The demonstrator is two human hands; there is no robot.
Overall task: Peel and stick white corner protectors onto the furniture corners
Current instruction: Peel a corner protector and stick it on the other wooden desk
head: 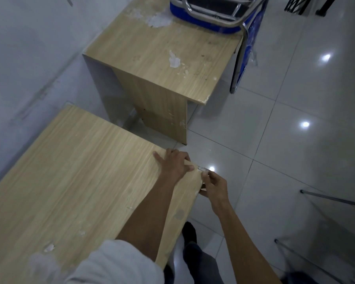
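Near table (70, 171): left hand (173, 165) flat on top by far right corner, thumb spread, fingers fairly straight, pressing. Right hand (213, 187) just beside, fingers curled, apparently pinching small pale corner protector (203, 170) against that corner. Beyond: second table (152, 48), blue chair (213, 19) upturned on it.
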